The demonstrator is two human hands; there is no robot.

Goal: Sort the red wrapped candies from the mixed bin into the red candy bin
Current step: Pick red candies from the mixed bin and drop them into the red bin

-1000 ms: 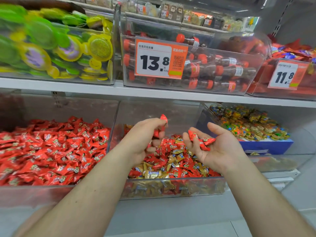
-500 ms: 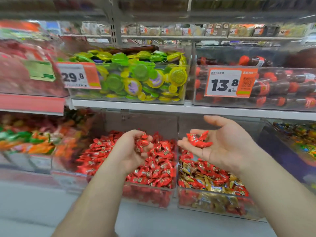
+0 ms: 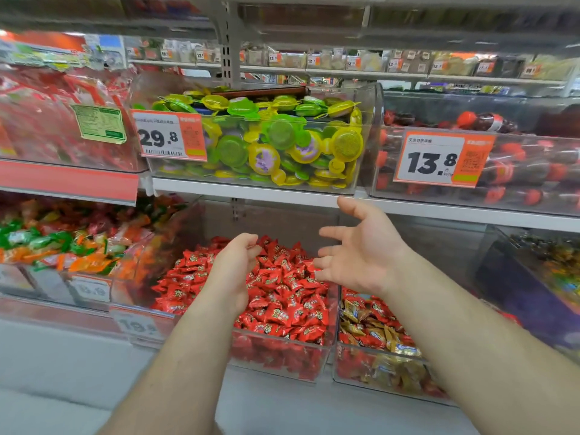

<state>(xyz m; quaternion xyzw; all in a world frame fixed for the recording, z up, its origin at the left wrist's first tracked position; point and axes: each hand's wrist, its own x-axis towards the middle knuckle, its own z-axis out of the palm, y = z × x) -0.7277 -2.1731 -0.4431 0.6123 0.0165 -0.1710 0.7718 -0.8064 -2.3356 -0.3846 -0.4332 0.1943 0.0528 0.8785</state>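
Observation:
The red candy bin (image 3: 282, 361) is a clear box heaped with red wrapped candies (image 3: 282, 296), low in the middle of the view. To its right stands the mixed bin (image 3: 379, 376), holding red and gold wrapped candies (image 3: 367, 318). My left hand (image 3: 233, 271) hovers over the left half of the red candy bin, fingers loosely curled, with no candy visible in it. My right hand (image 3: 361, 255) hangs above that bin's right edge, palm up and fingers spread, empty.
A shelf edge (image 3: 251, 189) runs just above my hands, carrying a bin of green and yellow jelly cups (image 3: 276, 142) and a bin of cola-bottle sweets (image 3: 508, 171). A bin of orange and green candies (image 3: 62, 246) sits to the left, a dark bin (image 3: 533, 287) to the right.
Both hands moved left from above the mixed bin to above the red candy bin. The red candies they held are gone from both hands, and the right hand has spread open.

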